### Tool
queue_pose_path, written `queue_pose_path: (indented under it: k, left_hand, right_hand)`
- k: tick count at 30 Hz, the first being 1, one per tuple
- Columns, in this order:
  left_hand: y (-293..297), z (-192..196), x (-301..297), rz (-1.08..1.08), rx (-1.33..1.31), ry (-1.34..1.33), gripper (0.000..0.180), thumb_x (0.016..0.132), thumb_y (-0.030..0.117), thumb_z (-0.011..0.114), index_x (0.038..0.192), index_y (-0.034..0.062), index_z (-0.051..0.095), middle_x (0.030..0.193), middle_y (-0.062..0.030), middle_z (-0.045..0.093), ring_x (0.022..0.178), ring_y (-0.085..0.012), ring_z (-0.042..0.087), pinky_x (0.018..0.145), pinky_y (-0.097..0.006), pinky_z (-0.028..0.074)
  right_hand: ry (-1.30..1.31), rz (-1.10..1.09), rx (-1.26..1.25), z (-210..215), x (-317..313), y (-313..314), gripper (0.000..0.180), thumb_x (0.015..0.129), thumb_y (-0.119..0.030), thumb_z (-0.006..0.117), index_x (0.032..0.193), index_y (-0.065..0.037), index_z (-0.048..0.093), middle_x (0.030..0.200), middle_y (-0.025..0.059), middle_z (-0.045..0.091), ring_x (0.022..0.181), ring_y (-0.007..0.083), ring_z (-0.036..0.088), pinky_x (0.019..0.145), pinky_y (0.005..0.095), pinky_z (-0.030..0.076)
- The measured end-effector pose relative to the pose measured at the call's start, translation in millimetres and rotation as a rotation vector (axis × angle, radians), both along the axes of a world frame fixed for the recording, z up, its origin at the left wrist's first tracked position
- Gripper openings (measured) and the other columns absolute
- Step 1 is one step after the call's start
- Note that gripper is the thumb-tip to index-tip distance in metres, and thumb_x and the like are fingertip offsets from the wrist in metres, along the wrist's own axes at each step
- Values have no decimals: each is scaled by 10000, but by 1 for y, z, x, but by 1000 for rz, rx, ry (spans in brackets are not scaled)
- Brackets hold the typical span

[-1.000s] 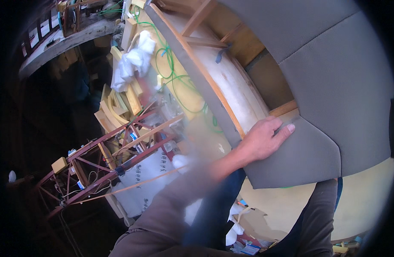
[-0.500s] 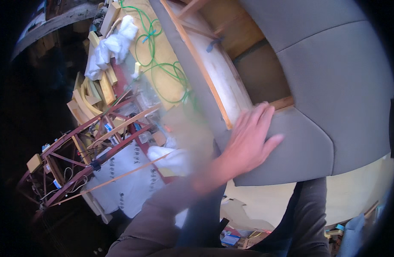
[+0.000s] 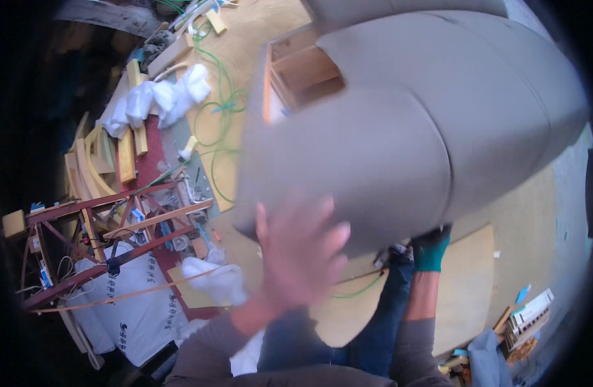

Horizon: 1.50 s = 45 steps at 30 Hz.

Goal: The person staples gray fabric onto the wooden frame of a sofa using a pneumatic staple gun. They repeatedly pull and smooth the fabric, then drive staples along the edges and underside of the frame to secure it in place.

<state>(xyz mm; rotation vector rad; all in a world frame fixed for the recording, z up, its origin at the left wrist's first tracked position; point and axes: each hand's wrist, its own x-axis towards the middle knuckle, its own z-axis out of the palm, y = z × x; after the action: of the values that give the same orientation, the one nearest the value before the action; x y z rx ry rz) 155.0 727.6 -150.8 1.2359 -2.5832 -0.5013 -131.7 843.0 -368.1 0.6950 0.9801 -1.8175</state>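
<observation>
The left hand is bare and blurred, its fingers spread open and laid flat against the lower edge of a big grey padded seat shell. Nothing is gripped; the palm just presses on the fabric. The right hand wears a green glove and sits under the shell's lower rim, to the right of the left fingers. Its fingertips are hidden by the fabric, so I cannot tell whether they are curled or flat.

The seat shell rises up and away from both sets of fingers and fills the middle and upper right of the view. Its long axis runs from the lower left, near the left fingers, toward the upper right. The rounded padded back faces the camera, and a seam curves down it above the right hand. At the far upper left of the shell a bare wooden frame shows inside an open gap.

Below the fingers are blue trousers and a pale plywood sheet on the floor. Left of the left fingers lies white wadding, then a red metal trestle over white sacks. Farther up are a green hose, wood offcuts and more white wadding.
</observation>
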Motion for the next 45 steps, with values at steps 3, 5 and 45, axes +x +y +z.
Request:
queue_pose_path:
  k: [3, 5, 45]
  left_hand:
    - [-96, 2, -19, 58, -502, -81, 553, 1024, 488, 682, 1538, 286, 660, 1693, -86, 520, 1630, -417, 356, 1301, -725, 127]
    - [-177, 10, -20, 100, -718, -72, 587, 1093, 548, 567, 1635, 324, 556, 1729, -55, 479, 1625, -365, 379, 1302, -717, 167]
    - [-642, 85, -28, 158, -836, -152, 743, 965, 575, 788, 1620, 298, 576, 1584, -46, 612, 1469, -279, 572, 1226, -482, 439]
  right_hand:
    - [92, 42, -71, 44, -7, -60, 637, 1092, -574, 612, 1547, -129, 616, 1561, 93, 650, 1433, 318, 589, 1217, 548, 452]
    - [291, 261, -136, 73, -14, -101, 620, 1113, -589, 583, 1557, -157, 610, 1512, 84, 676, 1447, 292, 586, 1206, 529, 461]
    - [653, 876, 445, -7, -197, -216, 530, 1085, -450, 686, 1416, -36, 678, 1278, 95, 753, 1127, 190, 732, 938, 354, 558]
